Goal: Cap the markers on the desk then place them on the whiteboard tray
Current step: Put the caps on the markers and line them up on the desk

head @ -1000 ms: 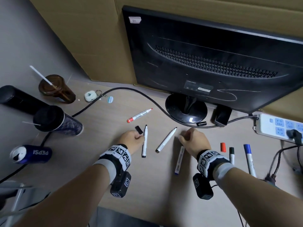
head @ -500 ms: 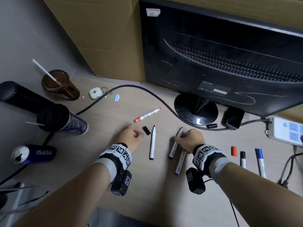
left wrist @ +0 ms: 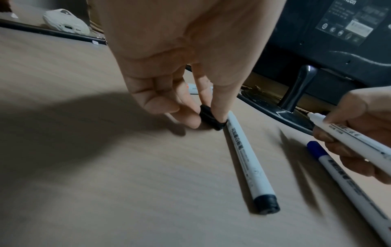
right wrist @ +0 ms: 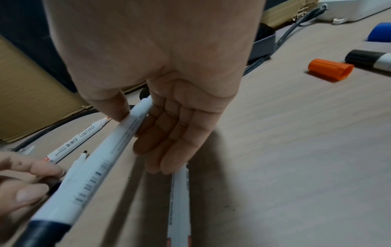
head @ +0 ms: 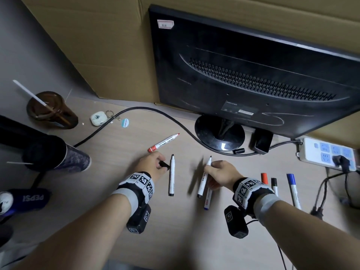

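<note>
My left hand (head: pixel 158 163) pinches a small black cap (left wrist: pixel 210 119) against the desk, right beside an uncapped black marker (head: pixel 171 178) that lies flat. Thumb and fingers of my right hand (head: pixel 212 171) hold a second uncapped black marker (right wrist: pixel 101 157), tilted and lifted off the desk. Under that hand lies a blue marker (head: pixel 208 198). An uncapped red marker (head: pixel 163 142) lies beyond my left hand. To the right sit a loose orange-red cap (right wrist: pixel 330 69), a capped black marker (head: pixel 274 186) and a capped blue marker (head: pixel 293 189).
A monitor (head: pixel 253 75) on a round stand (head: pixel 219 133) fills the back, its cable (head: pixel 136 112) looping across the desk. Cups (head: pixel 52 110) and a Pepsi can (head: pixel 29 197) crowd the left. A power strip (head: pixel 329 152) with plugged leads lies at the right. Cardboard (head: pixel 97 45) backs the desk.
My right hand has moved left and lifted the black marker off the desk. My left hand has closed its fingertips on the black cap. The head view has shifted closer.
</note>
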